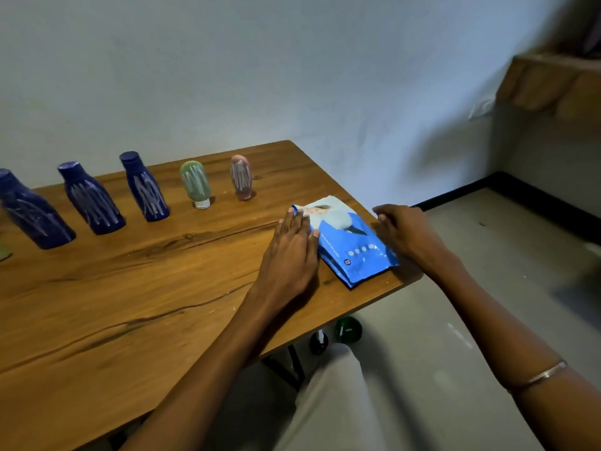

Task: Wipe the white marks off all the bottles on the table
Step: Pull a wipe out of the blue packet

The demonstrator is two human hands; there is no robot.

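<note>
Several bottles with white streaks stand in a row at the back of the wooden table [130,288]: three dark blue bottles [32,213] [91,198] [144,187], a green tube [195,183] on its white cap, and a pink tube [241,177]. A blue pack of wet wipes [351,242] lies near the table's right corner. My left hand [289,255] lies flat against the pack's left edge, fingers extended. My right hand [406,232] touches the pack's right side with fingers curled over it.
The table's right edge runs just past the wipes pack. Under the table stand a green round object [348,329] and a dark one [318,343] on the grey floor. A pale wall rises behind the bottles. A brown shelf [553,83] hangs at the upper right.
</note>
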